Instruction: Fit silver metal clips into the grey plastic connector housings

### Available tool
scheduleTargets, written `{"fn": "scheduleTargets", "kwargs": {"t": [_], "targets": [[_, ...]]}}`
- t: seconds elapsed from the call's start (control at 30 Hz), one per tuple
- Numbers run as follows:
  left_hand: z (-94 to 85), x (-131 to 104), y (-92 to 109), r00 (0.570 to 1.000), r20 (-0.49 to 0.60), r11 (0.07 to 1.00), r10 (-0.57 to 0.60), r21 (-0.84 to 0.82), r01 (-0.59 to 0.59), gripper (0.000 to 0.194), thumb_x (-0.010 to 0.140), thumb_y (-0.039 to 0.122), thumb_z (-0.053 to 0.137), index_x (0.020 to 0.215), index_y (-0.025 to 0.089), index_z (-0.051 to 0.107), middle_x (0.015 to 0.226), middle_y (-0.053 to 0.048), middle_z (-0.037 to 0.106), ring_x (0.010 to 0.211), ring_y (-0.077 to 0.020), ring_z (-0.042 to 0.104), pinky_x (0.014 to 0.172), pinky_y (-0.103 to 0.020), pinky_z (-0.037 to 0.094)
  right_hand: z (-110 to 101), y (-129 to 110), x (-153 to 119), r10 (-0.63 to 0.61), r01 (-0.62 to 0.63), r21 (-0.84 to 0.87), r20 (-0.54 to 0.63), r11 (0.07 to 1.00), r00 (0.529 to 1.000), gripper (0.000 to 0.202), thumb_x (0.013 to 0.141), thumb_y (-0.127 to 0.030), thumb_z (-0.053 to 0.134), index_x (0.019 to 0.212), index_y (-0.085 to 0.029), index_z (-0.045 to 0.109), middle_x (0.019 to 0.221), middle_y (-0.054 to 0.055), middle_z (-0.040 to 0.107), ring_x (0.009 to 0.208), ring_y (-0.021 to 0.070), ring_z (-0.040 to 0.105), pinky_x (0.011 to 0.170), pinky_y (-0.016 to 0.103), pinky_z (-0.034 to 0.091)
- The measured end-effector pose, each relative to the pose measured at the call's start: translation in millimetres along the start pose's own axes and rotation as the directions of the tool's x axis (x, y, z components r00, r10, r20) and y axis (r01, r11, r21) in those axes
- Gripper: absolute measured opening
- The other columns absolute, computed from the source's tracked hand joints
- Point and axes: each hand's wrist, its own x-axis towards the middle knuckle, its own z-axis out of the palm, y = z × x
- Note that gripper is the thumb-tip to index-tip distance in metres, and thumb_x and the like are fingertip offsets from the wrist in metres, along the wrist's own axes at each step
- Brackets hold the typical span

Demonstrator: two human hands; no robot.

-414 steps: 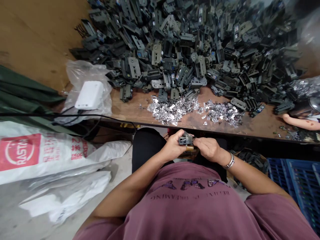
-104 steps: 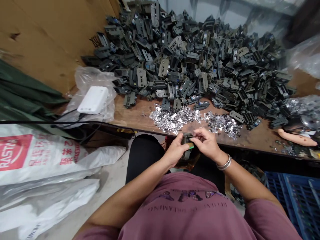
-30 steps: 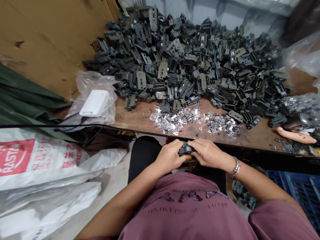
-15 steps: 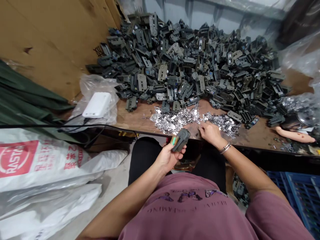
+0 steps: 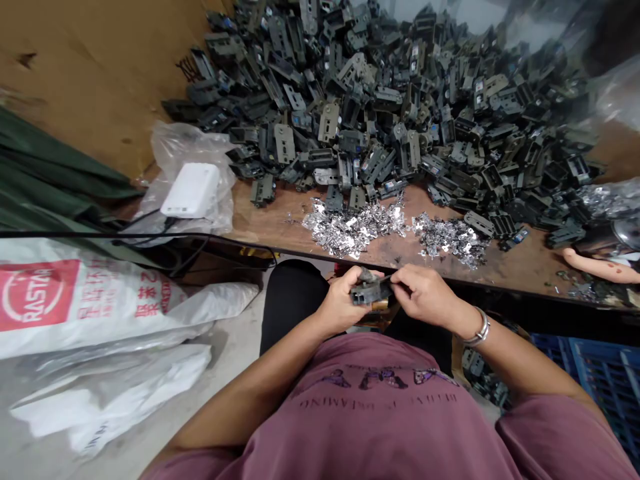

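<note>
My left hand (image 5: 337,308) is closed around a dark grey plastic housing (image 5: 366,292), held over my lap just in front of the table edge. My right hand (image 5: 431,297) is pinched at the housing's right end. A thin dark sliver shows at those fingertips, too small to name. Beyond my hands, two heaps of small shiny metal pieces lie on the wooden table (image 5: 270,230): a larger left heap (image 5: 350,230) and a smaller right heap (image 5: 453,241). Behind them rises a big pile of similar grey housings (image 5: 345,127).
A white box-shaped device (image 5: 191,190) with a cable rests on clear plastic at the left. White printed sacks (image 5: 115,293) lie on the left. A doll-like arm (image 5: 600,267) is at the table's right end, above blue crates (image 5: 600,380).
My right hand has left the table by the metal heaps and come down to the housing. The left hand has turned the housing more level. The view has tilted slightly downward.
</note>
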Motion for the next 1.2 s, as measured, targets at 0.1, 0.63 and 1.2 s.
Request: {"fn": "scheduleTargets", "kwargs": {"t": [0.1,0.63,1.2], "targets": [[-4.5,-2.4,-4.2,0.995,0.033,0.981,0.094,0.166,-0.099,0.036,0.066,0.028,0.078,0.097,0.018,0.062,0.103,-0.010,0.074,0.083,-0.0173,0.068,0.075,-0.029,0.053,1.0,3.6,-2.2,-0.040,0.042,-0.050,0.051,0.998,0.998,0.015,0.087,-0.011,0.050,0.084,-0.015,0.064,0.070,0.004,0.061,0.063,0.0134,0.054,0.059,0.025,0.042],[-7.0,-7.6,3.3,0.994,-0.007,0.986,-0.108,0.127,0.108,0.036,0.060,0.031,0.079,0.087,0.016,0.060,0.072,0.001,0.065,0.061,-0.0107,0.056,0.058,-0.023,0.047,13.8,11.4,-27.4,-0.131,0.146,0.094,-0.150,0.985,0.980,0.029,0.093,-0.011,0.053,0.119,-0.020,0.064,0.096,0.009,0.073,0.085,0.0163,0.071,0.072,0.028,0.060],[-6.3,-10.1,4.6,0.995,-0.070,0.978,-0.075,0.188,0.087,0.028,0.063,0.023,0.077,0.086,0.018,0.064,0.083,-0.006,0.072,0.069,-0.0168,0.064,0.065,-0.027,0.050,50.9,3.4,-46.5,0.427,-0.263,0.657,-0.099,0.707,0.899,0.031,0.095,-0.028,0.053,0.125,-0.022,0.055,0.114,0.011,0.071,0.089,0.0174,0.072,0.073,0.032,0.060]]}}
